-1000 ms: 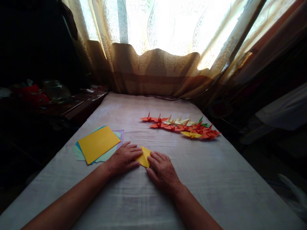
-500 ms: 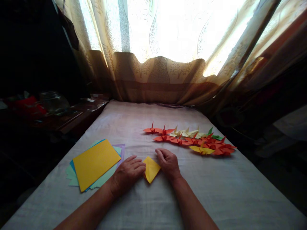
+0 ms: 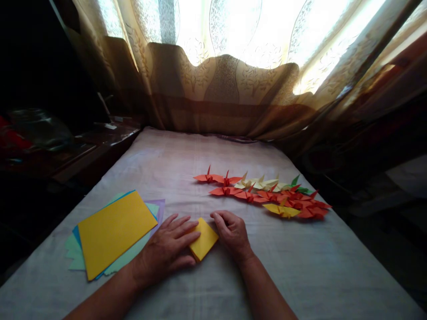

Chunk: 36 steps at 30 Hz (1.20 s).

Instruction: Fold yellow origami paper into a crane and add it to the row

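- Folded yellow paper lies on the cloth-covered counter, between both hands.
- Left hand: grip released, fingers flat, pressing the paper's left part.
- Right hand: fingers curled at the paper's right edge; whether it pinches, cannot tell.
- Sheet stack to the left; paper cranes beyond.

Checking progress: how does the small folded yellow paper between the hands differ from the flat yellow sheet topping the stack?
The small folded yellow paper is far smaller than the flat yellow sheet. It is folded; the sheet lies unfolded. The left hand touches it; nothing touches the sheet. Both are yellow.
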Tool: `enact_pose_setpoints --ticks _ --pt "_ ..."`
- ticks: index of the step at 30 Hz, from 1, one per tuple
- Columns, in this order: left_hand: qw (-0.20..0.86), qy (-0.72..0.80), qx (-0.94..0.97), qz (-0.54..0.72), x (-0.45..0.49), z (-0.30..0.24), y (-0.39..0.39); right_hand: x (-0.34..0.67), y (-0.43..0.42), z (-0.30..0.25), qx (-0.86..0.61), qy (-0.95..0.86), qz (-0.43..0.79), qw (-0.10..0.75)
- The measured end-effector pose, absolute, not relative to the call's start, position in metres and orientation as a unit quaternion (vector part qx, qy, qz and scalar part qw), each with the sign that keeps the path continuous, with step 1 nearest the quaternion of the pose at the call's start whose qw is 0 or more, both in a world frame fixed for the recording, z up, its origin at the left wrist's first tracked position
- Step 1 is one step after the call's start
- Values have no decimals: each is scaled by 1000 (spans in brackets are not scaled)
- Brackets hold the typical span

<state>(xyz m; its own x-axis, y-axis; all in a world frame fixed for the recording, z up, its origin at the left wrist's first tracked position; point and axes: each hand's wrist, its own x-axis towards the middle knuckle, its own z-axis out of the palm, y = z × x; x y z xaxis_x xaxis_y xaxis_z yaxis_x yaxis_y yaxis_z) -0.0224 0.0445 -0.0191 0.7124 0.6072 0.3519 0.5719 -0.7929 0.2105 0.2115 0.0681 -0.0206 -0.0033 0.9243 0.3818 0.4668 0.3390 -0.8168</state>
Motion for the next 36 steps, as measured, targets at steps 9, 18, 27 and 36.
enact_pose_setpoints --ticks 9,18,27,36 --pt "33 312 921 229 -22 -21 44 211 68 -21 -528 -653 247 484" --pt "-19 306 912 272 -14 -20 43 211 69 -18 -530 -640 263 490" --pt "-44 281 927 244 -15 -11 44 210 68 -17 -531 -657 247 474" --pt "-59 320 898 296 -5 -18 40 210 68 -20 -532 -674 227 460"
